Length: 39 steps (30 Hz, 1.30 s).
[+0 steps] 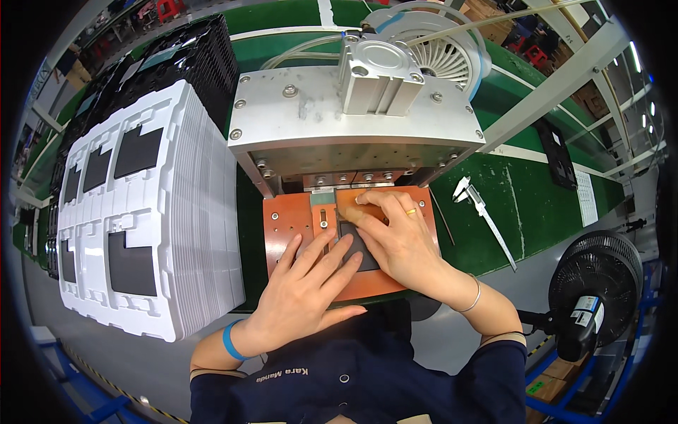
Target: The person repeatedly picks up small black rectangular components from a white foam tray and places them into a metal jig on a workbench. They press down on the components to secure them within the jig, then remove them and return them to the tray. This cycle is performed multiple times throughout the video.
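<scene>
My left hand [304, 283] lies with fingers spread over the orange base plate [282, 244] of a small press. Its fingertips touch a dark flat sheet [351, 242] and the orange guide block [323, 225] beside it. My right hand [402, 237] is curled, thumb and fingers drawn together at the sheet's far end. Something yellowish and translucent shows at its fingertips; what they hold, if anything, cannot be made out. Much of the sheet is hidden under both hands. Just beyond them rises the silver press frame [304, 120], with an air cylinder [381, 71] on top.
Left of the press stands a tall stack of white trays [92, 205] with black L-shaped sheets [132, 265] in the top one. Black trays [205, 63] are piled behind. Calipers [487, 215] lie on the green bench at right, near a black fan [597, 290].
</scene>
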Each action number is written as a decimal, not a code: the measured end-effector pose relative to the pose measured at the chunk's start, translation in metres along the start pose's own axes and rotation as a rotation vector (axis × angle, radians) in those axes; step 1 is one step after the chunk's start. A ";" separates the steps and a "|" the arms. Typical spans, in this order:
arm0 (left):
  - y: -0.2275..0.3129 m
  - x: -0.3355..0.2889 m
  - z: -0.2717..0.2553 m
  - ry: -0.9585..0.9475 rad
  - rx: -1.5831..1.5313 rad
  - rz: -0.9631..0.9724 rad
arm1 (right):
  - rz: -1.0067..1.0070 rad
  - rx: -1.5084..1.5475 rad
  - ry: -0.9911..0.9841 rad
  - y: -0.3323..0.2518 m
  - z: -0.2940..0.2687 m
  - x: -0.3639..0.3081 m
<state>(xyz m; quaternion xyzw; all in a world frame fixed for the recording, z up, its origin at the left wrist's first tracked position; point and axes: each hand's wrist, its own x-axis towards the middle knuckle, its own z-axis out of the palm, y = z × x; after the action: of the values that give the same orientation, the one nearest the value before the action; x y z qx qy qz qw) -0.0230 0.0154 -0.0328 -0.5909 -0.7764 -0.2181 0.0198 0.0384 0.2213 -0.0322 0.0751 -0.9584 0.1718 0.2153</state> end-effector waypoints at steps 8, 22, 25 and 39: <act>-0.003 -0.003 -0.005 -0.019 -0.100 -0.001 | 0.085 0.199 -0.094 -0.007 -0.028 -0.033; -0.016 0.023 -0.010 -0.133 -0.107 -0.124 | 0.059 0.221 -0.060 0.021 -0.016 0.000; -0.014 0.024 -0.012 -0.128 -0.102 -0.129 | 0.060 0.235 -0.069 0.021 -0.018 0.002; -0.014 0.024 -0.010 -0.134 -0.108 -0.155 | 0.099 0.276 -0.137 0.023 -0.022 0.006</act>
<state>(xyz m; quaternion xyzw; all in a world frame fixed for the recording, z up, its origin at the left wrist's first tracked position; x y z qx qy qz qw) -0.0455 0.0304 -0.0213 -0.5427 -0.8064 -0.2204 -0.0811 0.0365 0.2498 -0.0180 0.0684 -0.9406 0.3067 0.1284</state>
